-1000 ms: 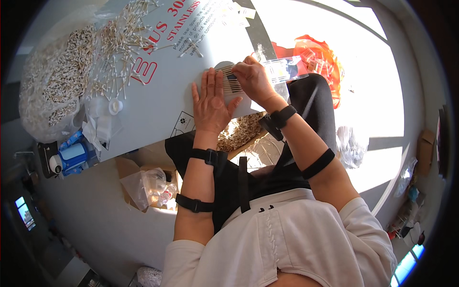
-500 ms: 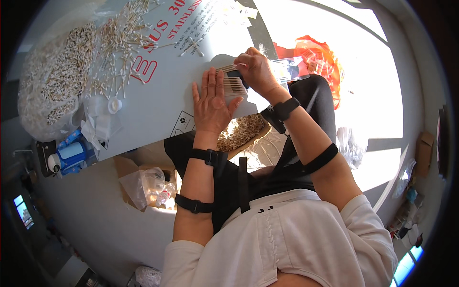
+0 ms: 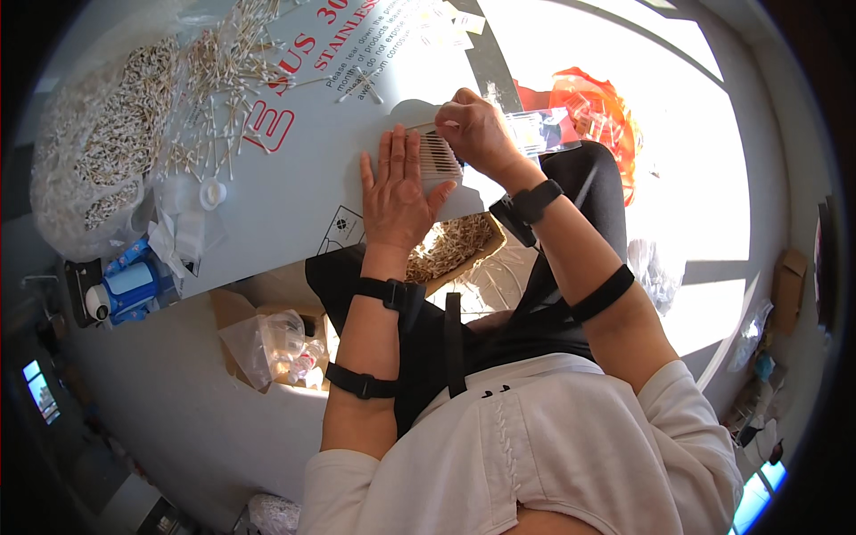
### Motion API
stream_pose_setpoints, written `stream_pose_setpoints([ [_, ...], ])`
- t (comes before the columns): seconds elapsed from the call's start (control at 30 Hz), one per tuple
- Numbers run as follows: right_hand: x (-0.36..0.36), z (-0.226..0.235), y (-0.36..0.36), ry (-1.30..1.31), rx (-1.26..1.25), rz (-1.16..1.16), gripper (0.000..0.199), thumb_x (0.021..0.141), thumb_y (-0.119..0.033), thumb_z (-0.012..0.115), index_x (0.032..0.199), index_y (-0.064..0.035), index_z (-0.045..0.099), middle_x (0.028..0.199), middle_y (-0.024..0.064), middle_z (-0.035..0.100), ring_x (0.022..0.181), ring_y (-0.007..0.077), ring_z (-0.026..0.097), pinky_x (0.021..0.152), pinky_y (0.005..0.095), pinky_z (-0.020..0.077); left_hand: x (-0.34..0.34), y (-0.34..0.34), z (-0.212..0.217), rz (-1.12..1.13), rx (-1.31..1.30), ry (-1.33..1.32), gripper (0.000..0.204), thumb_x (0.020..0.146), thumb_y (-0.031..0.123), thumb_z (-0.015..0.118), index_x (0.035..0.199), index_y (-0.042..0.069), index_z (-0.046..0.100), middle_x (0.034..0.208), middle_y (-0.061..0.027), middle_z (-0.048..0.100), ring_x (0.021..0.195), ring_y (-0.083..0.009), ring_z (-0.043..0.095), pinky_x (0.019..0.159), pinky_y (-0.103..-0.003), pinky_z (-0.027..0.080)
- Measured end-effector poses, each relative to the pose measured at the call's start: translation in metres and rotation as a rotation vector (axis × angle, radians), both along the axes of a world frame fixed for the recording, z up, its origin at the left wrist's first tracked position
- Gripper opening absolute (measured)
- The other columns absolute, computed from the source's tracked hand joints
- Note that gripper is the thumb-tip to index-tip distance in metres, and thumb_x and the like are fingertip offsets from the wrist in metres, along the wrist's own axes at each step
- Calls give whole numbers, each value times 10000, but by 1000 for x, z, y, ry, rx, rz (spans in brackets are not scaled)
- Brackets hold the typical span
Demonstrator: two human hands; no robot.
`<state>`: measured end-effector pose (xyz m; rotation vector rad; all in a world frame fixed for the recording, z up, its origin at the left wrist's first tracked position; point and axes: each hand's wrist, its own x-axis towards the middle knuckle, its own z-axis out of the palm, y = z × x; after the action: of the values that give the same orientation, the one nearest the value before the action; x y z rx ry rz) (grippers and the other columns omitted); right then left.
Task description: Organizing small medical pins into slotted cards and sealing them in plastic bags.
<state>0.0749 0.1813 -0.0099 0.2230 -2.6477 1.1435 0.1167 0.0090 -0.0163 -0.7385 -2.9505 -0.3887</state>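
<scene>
My left hand (image 3: 392,192) lies flat on the grey sheet-covered table, fingers stretched out. Its fingers and thumb touch the left and near sides of a neat flat row of thin pale sticks (image 3: 438,159), which look like cotton swabs. At the far right end of that row is my right hand (image 3: 477,134), its fingers curled into a pinch. What the pinch holds, if anything, is hidden behind the fingers. A clear plastic packet (image 3: 544,129) pokes out past the right hand at the table's edge.
Loose cotton swabs (image 3: 234,67) spill beside a big clear bag of swabs (image 3: 125,134) at the left. A white round cap (image 3: 212,194) and a blue-and-white bottle (image 3: 132,290) sit nearer. An orange bag (image 3: 593,111) lies right; an open box of shavings-like bits (image 3: 455,245) stands below.
The right hand has shifted slightly, and more of the row of sticks shows beside it. My left hand stays in place, flat.
</scene>
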Motion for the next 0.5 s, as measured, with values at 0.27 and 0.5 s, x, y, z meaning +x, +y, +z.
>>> stream_pose_setpoints([
  [0.27,-54,-7,1,16,203,17,44,822,-93,654,780,-79,653,857,91,591,773,284,640,684,365,523,0,3,-1,-14,0,35,809,883,553,535,1478,60,297,1538,-132,288,1438,-278,239,1159,-525,130],
  [0.5,-30,9,13,139,277,185,229,857,-171,647,1078,-117,670,1155,88,620,1080,297,587,917,403,489,1,-1,-3,-8,5,13,772,897,506,544,1488,90,272,1541,-111,277,1438,-280,233,1156,-519,135],
])
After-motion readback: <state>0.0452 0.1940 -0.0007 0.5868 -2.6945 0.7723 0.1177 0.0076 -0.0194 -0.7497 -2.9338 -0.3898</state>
